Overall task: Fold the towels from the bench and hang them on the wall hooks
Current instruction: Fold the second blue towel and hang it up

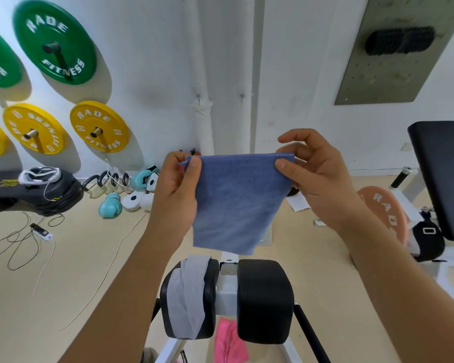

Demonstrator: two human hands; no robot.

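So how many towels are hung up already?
None that this view shows: both wall hooks are bare. The blue towel looks folded, pinched at its top corners by the left hand and right hand. The grey towel and pink towel still wait on the bench.

Towel [236, 200] hangs above bench [227, 292], below hooks [199, 96].

Light: bright, even, indoor; source out of view.
Shadows: soft grey ovals on the wall [147, 74] beside each plate [55, 41].
Glare: none strong.
Focus: slightly soft throughout.
Distortion: wide-angle bending at the edges.
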